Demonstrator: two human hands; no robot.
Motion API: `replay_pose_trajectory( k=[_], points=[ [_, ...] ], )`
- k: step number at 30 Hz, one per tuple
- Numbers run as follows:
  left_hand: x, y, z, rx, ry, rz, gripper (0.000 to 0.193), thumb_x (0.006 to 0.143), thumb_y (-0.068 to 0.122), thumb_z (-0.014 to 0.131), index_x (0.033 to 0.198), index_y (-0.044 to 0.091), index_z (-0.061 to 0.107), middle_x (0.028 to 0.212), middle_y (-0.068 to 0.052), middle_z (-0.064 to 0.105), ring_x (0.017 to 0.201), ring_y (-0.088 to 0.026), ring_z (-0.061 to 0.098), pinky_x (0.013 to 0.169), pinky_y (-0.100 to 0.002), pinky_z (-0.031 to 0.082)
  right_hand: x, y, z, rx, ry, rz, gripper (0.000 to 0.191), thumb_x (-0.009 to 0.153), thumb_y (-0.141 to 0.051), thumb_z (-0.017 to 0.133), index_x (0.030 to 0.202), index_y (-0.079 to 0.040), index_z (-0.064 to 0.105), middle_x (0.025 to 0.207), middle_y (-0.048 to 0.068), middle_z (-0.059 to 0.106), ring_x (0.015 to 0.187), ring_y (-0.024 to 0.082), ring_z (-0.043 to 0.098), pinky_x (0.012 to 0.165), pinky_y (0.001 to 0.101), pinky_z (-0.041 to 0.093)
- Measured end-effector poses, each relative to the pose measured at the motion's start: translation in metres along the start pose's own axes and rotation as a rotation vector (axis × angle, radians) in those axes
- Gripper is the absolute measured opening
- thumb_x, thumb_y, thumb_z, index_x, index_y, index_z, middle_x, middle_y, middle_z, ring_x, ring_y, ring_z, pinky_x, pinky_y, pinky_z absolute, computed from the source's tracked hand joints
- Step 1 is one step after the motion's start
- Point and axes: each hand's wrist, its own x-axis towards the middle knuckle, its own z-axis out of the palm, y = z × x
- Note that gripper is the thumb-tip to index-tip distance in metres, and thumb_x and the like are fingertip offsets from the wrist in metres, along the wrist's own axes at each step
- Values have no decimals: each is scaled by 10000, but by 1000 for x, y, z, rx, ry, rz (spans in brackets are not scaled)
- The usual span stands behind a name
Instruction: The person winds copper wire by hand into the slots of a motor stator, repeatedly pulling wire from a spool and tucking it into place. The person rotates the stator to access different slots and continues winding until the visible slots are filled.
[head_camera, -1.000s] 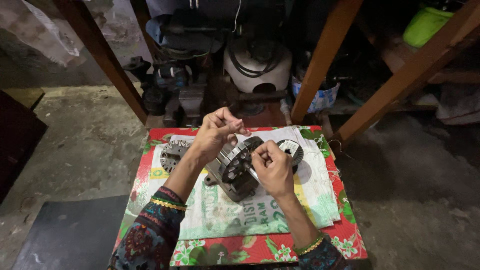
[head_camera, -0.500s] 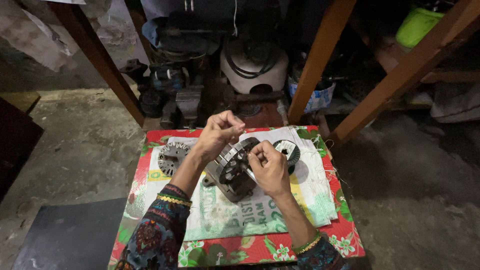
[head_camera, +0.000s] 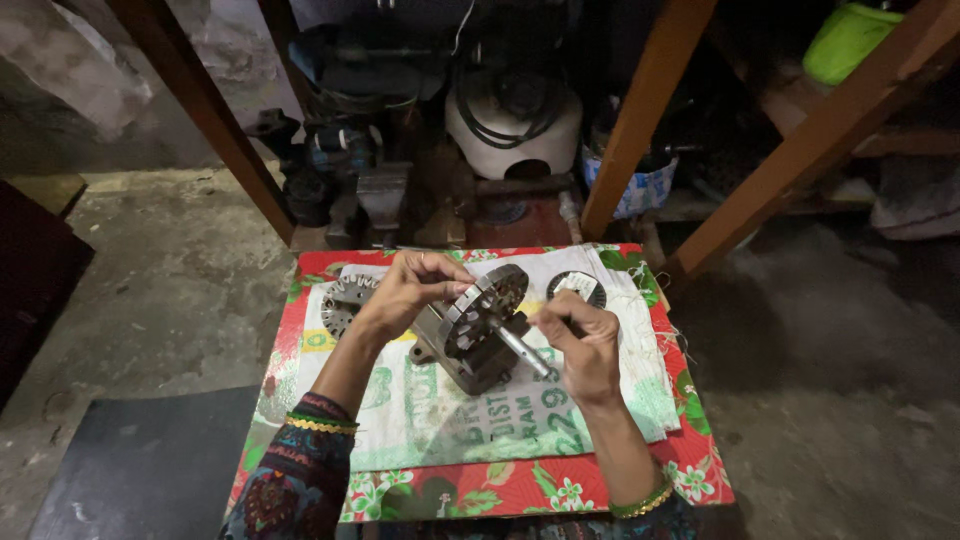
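while both hands (head_camera: 590, 345) grip the motor rotor (head_camera: 480, 325), a white printed sack (head_camera: 450, 415) lies beneath.

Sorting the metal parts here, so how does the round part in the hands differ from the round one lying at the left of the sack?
The slotted core is held up off the sack, tilted, gripped by the left hand with its shaft in the right hand; the second slotted part lies flat on the white sack, untouched. The held core shows a shaft and a thick body; the lying one looks flatter and is partly hidden by the left hand. Both are grey, round metal with slots.
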Motion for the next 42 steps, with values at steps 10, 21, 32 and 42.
replay_pose_trajectory(
  k=[10, 21, 32, 42],
  points=[
    [-5, 4, -2, -56, -28, -6, 178, 826, -66, 757, 1001, -29, 751, 961, -68, 775, 868, -113, 716, 809, -271, 576, 8, -13, -8, 263, -236, 45, 286, 1040, -208, 667, 822, -39, 589, 772, 87, 672, 859, 227, 651, 907, 394, 516],
    [12, 84, 42, 518, 27, 324, 332, 714, 116, 877, 1008, 15, 759, 937, -131, 759, 908, -230, 719, 775, -354, 584, 15, 5, -47, -233, -213, 252, 275, 1011, -175, 669, 788, -18, 635, 674, -20, 580, 609, 51, 488, 551, 235, 403],
    [72, 77, 100, 1236, -468, 272, 84, 663, 168, 792, 741, 148, 768, 778, -93, 742, 787, -286, 717, 689, -409, 552, 24, -24, -44, 121, 22, 102, 143, 1029, -76, 649, 912, 4, 667, 757, 43, 617, 657, 97, 541, 652, 277, 478],
    [95, 47, 69, 545, -348, 268, 168, 776, 70, 866, 777, 33, 702, 725, -47, 678, 702, -142, 617, 648, -313, 513, 23, 14, -4, 108, 250, 325, 197, 861, -27, 766, 967, -64, 604, 771, 5, 593, 552, 52, 468, 414, 192, 305]
  ],
)
